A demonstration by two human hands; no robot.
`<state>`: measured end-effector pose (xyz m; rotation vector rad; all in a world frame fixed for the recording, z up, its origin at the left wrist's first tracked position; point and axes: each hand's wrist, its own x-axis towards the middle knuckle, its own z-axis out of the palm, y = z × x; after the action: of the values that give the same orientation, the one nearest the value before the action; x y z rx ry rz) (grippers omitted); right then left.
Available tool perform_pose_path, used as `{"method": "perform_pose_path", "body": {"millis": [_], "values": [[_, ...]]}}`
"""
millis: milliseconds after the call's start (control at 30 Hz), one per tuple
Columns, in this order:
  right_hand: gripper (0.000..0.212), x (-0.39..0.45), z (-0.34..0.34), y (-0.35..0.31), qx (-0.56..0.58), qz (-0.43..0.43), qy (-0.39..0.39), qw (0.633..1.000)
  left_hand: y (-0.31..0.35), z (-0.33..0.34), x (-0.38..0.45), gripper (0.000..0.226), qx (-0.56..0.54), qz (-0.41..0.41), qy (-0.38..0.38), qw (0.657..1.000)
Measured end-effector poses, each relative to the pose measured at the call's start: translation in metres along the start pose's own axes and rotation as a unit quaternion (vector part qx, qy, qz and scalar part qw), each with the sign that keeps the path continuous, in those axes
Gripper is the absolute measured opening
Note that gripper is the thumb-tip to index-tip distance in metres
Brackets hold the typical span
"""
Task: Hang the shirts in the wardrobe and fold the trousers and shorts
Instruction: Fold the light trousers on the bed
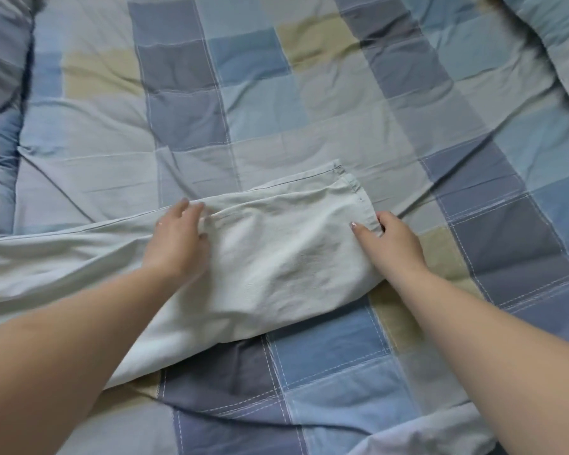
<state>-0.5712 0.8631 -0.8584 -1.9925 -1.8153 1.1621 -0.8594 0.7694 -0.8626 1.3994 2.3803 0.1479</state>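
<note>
Trousers [276, 257]: pale green, spread across the checked bed cover [276, 93], one leg end doubled over toward the middle, the rest trailing off to the left.
Progress: folding looks only begun; one fold going in, more to make. No shirts, shorts or wardrobe in view.
Left hand [178, 238]: laid on the upper seam, fingers fairly straight, pressing the cloth flat.
Right hand [391, 238]: at the hem, fingers curled under the edge and thumb on top, pinching it.

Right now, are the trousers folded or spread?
Partly folded: the pale trousers have one doubled-over end on the checked bedcover; the rest trails left.
</note>
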Motion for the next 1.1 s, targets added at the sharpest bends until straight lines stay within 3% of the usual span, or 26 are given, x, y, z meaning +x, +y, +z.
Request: {"method": "perform_pose_path", "body": {"millis": [67,200,400,500,567,633,767,900,967,1100], "values": [[0.03,0.008,0.007,-0.008,-0.027,-0.041,0.009,0.999,-0.007,-0.008,0.011,0.039,0.026,-0.034,0.01,0.999],[0.024,0.001,0.01,-0.015,-0.051,-0.103,0.123,0.986,-0.012,-0.019,0.013,0.02,0.107,-0.009,0.03,0.994],[0.025,0.003,-0.016,-0.042,-0.015,-0.134,0.136,0.981,-0.008,-0.052,0.027,0.021,0.035,-0.017,0.116,0.992],[0.028,0.034,-0.022,-0.051,-0.018,-0.056,0.095,0.994,-0.005,-0.055,0.047,0.024,-0.053,-0.032,0.074,0.995],[0.045,0.05,-0.015,-0.044,0.001,0.027,0.038,0.999,-0.001,-0.039,0.04,0.057,-0.077,-0.026,-0.02,0.996],[0.052,0.051,-0.009,-0.027,0.024,0.059,-0.002,0.998,0.004,-0.016,0.021,0.075,-0.061,0.006,-0.039,0.997],[0.029,0.019,-0.009,0.008,0.075,0.071,-0.025,0.994,0.011,0.024,-0.033,0.069,-0.002,0.098,-0.012,0.995],[0.013,0.004,-0.009,0.012,0.122,0.054,-0.039,0.99,0.01,0.047,-0.064,0.076,0.058,0.246,-0.022,0.967],[0.014,0.001,-0.008,0.011,0.178,0.067,-0.017,0.982,0.009,0.051,-0.067,0.078,0.072,0.241,-0.02,0.968],[0.03,-0.011,0.0,0.026,0.247,0.145,-0.01,0.958,0.004,0.05,-0.075,0.056,0.044,0.226,0.004,0.973]]}}
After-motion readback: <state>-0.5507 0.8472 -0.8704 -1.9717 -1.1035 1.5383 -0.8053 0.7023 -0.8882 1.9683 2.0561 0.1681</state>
